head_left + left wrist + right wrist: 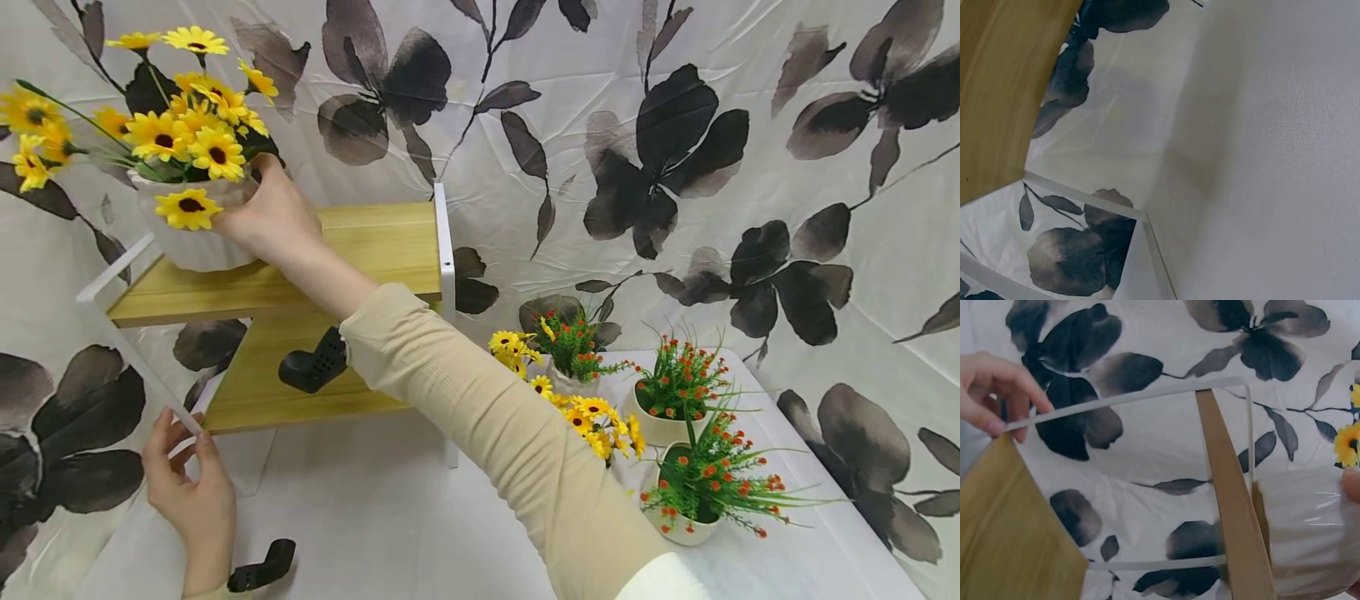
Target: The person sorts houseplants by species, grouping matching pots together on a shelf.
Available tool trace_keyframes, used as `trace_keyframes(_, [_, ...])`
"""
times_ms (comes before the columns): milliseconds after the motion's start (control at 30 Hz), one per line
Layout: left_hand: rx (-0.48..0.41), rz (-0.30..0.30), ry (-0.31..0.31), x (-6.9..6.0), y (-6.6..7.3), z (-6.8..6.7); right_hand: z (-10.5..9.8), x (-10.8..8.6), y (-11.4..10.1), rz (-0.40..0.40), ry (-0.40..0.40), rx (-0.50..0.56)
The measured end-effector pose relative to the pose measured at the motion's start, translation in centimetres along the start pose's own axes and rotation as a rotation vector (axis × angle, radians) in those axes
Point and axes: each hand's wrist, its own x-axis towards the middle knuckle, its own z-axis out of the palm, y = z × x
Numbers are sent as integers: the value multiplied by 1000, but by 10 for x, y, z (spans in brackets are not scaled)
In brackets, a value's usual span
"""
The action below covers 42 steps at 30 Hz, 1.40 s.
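Observation:
A white ribbed pot [206,242] of yellow flowers [161,137] stands at the left of the wooden top shelf [375,242] of a white-framed rack. My right hand [277,212] grips the pot's right side and rim, its forearm crossing in front of the rack. Low at the rack's left, my left hand [191,483] pinches the white frame beside the lower shelf [300,392]. In the right wrist view the pot [1310,531] is at the right, and the left hand [1004,387] holds the frame at the upper left. The left wrist view shows no fingers.
On the white table [780,467] at the right stand pots of orange-red flowers [708,483] and yellow flowers [592,417], partly behind my right sleeve [495,433]. A patterned cloth [555,250] hangs behind the rack.

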Motion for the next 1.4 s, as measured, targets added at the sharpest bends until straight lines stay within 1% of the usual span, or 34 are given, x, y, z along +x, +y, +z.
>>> trace_keyframes(133, [18, -8, -3, -1, -4, 1, 6, 2, -2, 8, 7, -48])
trace_keyframes(267, [27, -4, -3, -1, -6, 1, 11, 2, -6, 7, 7, -75])
trace_keyframes(467, [3, 4, 3, -1, 1, 1, 17, 0, -8, 24, 14, -96])
trace_keyframes(533, [-1, 4, 4, -1, 1, 1, 19, -1, -7, 32, 19, -99])
trace_keyframes(600, [1, 3, 5, -1, -4, 1, 20, 0, -5, 38, 26, -104])
trace_keyframes(700, [21, 5, -1, -1, -10, 1, 21, 0, -4, 28, 23, -108])
trace_keyframes(867, [21, 10, -5, 0, -13, 0, 22, -1, -4, 11, 20, -109])
trace_keyframes(1267, [4, 11, -5, -1, -12, -1, 21, -2, -1, 4, 0, -100])
trace_keyframes(1400, [-10, 17, 0, -1, -13, 0, 19, -4, -2, -1, -19, -68])
